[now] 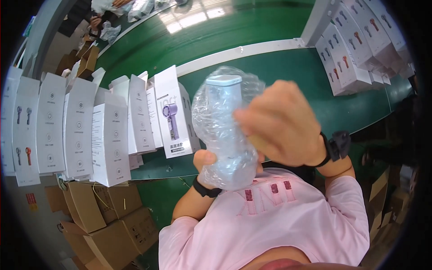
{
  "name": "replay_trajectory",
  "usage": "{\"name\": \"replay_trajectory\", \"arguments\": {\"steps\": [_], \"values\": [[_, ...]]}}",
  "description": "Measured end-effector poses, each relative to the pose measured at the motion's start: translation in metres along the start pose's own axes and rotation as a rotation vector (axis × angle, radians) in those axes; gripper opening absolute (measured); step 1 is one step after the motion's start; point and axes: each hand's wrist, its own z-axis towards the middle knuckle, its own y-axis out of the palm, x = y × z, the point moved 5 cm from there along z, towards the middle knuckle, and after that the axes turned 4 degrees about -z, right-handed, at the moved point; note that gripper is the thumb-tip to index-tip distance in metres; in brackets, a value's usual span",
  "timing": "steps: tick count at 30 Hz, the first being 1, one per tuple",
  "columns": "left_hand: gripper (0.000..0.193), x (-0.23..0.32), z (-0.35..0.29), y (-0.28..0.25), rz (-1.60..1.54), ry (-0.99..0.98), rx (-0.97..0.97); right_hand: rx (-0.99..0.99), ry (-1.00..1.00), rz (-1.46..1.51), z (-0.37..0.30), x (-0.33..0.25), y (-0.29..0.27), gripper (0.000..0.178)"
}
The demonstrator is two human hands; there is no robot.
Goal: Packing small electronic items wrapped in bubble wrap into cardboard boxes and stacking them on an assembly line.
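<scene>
A light-blue handheld fan (223,92) stands nearly upright in front of my chest, loosely wrapped in clear bubble wrap (201,118). Its flat squared end points up, and the film blurs the rest of its shape. My left hand (204,161) grips the wrapped lower end, with the thumb on the near left side and most fingers hidden behind. At the upper right side of the bundle is my right hand (283,126), fingers curled in toward the film. Motion smears those fingers, so whether they pinch the wrap is unclear.
White printed cartons (110,139) stand in a row at the left, several with raised flaps. One carton (173,114) picturing a purple fan stands closest to the bundle. More cartons (344,63) are stacked at the far right of the green table (292,67). Brown boxes (112,225) lie below left.
</scene>
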Motion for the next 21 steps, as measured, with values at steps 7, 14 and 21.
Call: {"name": "replay_trajectory", "arguments": {"steps": [7,14,21], "values": [[0.089,-0.002,0.007,-0.01,-0.214,-0.13,-0.163,0.058,-0.166,-0.11,0.011,-0.019,0.014,0.024],[0.091,0.012,-0.003,-0.005,0.133,-0.176,-0.044,0.037,0.102,-0.156,0.016,0.024,-0.008,0.041],[0.089,0.035,-0.011,-0.019,0.701,0.064,0.204,-1.088,0.927,0.696,0.019,0.066,0.038,0.059]]}}
